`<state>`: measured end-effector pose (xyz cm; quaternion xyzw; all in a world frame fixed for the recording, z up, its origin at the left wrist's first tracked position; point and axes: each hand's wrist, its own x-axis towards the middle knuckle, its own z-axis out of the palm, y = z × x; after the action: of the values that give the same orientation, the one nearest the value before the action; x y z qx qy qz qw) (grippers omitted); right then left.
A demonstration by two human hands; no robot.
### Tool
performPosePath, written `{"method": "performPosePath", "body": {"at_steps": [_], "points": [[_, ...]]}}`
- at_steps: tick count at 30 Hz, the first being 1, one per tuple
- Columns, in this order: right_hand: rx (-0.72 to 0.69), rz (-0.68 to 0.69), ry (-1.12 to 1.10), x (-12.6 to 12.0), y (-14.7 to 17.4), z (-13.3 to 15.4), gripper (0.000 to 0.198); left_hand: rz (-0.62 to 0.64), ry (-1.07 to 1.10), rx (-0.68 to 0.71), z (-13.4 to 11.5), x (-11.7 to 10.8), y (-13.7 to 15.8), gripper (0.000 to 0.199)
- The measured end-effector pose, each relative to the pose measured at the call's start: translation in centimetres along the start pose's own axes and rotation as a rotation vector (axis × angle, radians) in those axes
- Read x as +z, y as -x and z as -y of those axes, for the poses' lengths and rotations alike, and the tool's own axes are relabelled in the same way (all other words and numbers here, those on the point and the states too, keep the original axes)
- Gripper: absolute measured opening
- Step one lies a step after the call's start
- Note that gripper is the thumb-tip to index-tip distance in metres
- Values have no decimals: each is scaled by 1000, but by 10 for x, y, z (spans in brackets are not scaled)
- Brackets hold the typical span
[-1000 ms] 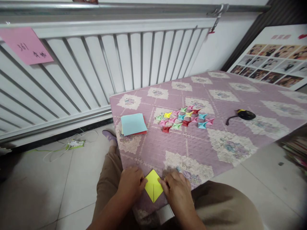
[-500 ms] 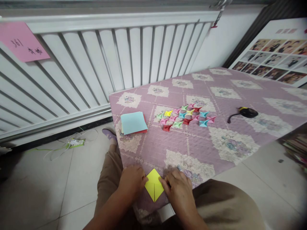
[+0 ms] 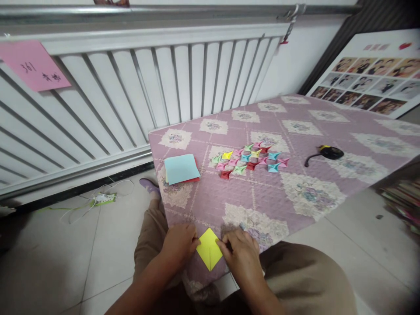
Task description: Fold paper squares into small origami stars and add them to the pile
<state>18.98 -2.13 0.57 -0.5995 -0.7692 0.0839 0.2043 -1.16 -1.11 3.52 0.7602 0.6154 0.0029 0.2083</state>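
Observation:
A yellow sheet of origami paper (image 3: 210,251), folded to a diamond with a slit down its lower half, lies at the table's near corner. My left hand (image 3: 181,243) pinches its left corner between thumb and curled fingers. At the opposite corner my right hand (image 3: 241,253) grips the paper's edge, thumb on top. Beyond them, several small folded paper stars (image 3: 247,158) in red, pink, green, yellow and blue stand in rows. To their left is a stack of square paper (image 3: 182,169), light blue on top with red showing underneath.
A purple flowered tablecloth (image 3: 210,201) covers the table. A black object with a thin curved stem (image 3: 330,152) lies at the right. Behind stand a white radiator (image 3: 183,83) and a photo board (image 3: 367,83). A power strip (image 3: 104,198) with cables rests on the floor.
The view has tilted up slightly and turned a little to the right. Both hands still hold the yellow paper's side corners, and its folded shape looks the same.

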Motion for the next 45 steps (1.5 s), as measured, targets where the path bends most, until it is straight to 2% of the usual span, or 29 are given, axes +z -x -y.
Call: {"method": "performPosePath", "body": {"at_steps": [3, 10, 14, 18, 21, 23, 28, 32, 39, 45], "points": [[2, -11, -24, 1, 1, -1, 15, -36, -33, 99, 5, 5, -1, 11], [11, -15, -37, 2, 4, 1, 10, -115, -174, 547, 8, -1, 3, 31], [-29, -48, -44, 4, 6, -6, 9, -119, -240, 657, 9, -1, 4, 28], [-155, -150, -75, 6, 10, -10, 15, -153, -317, 731, 12, 5, 0, 28], [-289, -166, -88, 10, 17, -1, 23, -181, -356, 745, 14, 7, -2, 29], [-324, -138, -73, 14, 22, 8, 26, -196, -369, 747, 14, 8, -2, 29], [-297, -89, 3, 18, 30, 16, 29, -266, -351, 781, 20, 9, 0, 28], [-311, -48, 21, 15, 31, 15, 29, -275, -320, 757, 30, 11, 6, 27], [-374, -59, 46, 13, 33, 6, 27, -305, -324, 667, 48, 19, 22, 27], [-345, -116, 60, 8, 34, -6, 23, -297, -348, 625, 48, 20, 26, 28]]}}
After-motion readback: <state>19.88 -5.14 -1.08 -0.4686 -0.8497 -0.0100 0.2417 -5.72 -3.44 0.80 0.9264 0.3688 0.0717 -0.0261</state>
